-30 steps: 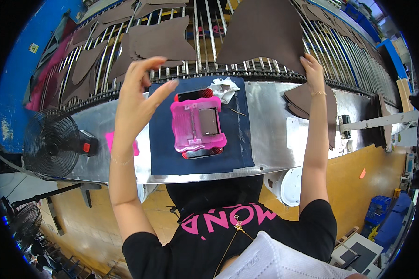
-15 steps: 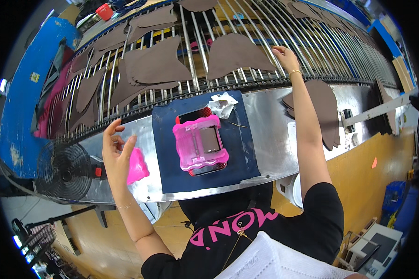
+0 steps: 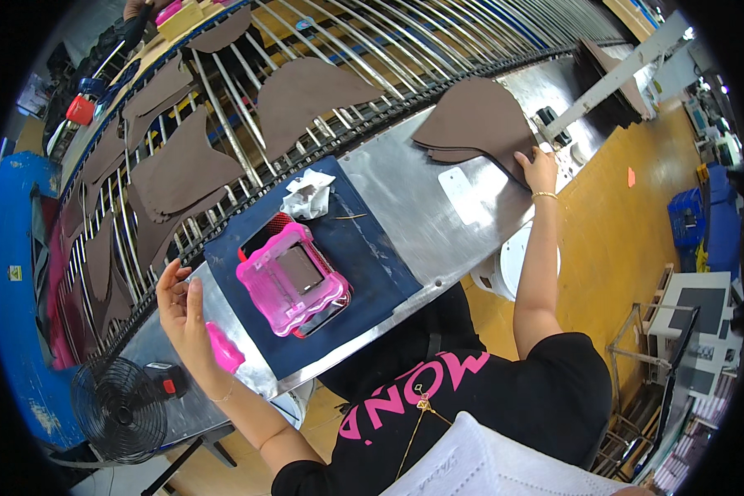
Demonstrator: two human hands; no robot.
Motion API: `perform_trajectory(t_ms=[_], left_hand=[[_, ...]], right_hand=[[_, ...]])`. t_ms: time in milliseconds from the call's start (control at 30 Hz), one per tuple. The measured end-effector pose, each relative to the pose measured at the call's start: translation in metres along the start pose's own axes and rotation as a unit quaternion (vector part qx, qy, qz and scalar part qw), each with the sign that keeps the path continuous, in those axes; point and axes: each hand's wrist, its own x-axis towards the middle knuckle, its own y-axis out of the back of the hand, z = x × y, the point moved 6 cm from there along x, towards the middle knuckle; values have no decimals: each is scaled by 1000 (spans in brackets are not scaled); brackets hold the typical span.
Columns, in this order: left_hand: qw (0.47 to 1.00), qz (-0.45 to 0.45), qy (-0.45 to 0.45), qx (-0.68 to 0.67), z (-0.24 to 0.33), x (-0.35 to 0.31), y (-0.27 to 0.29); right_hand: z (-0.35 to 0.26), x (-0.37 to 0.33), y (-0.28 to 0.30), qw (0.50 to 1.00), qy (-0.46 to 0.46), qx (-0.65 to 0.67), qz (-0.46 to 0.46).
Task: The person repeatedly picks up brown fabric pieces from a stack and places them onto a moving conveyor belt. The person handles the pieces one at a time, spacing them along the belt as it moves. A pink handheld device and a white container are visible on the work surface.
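Note:
My right hand [image 3: 541, 170] is at the right edge of a stack of flat brown cut pieces [image 3: 479, 120] on the metal table. Its thumb touches the stack's edge, and a gap shows between thumb and fingers. My left hand [image 3: 183, 312] is raised near the table's left part, fingers loosely curved and apart, holding nothing. Just beside it lies a bright pink wavy-edged object [image 3: 225, 347]. Between my hands, a pink wavy-framed holder with a window [image 3: 283, 279] rests over a red-and-black item on a dark blue mat [image 3: 372, 277]. Crumpled white paper [image 3: 308, 195] sits by the mat's far edge.
Beyond the table runs a rack of metal rods [image 3: 426, 58] carrying brown pieces [image 3: 310, 99]. A black fan [image 3: 120, 409] stands at the left end, near a blue machine panel [image 3: 12, 306]. A pale metal bar [image 3: 612, 78] slants over the right end. Below the table hangs a white bucket [image 3: 517, 263].
My right hand has moved from beside a brown piece on the rods to the stack on the table. The view has turned right. My left hand stays raised.

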Motion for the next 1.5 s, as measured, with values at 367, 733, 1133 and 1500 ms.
perform_trajectory(t_ms=[367,733,1133,1500], left_hand=[[999,16,21,20,-1,-19,11],[999,27,17,27,-4,-26,21],[995,25,-97,1,45,-12,-14],[974,218,-42,-52,64,-58,111]], right_hand=[[-1,12,1,997,-60,52,-9],[-33,-12,37,988,-12,132,-83],[-228,-133,180,776,288,550,-112],[-357,-253,106,594,458,595,-289]])
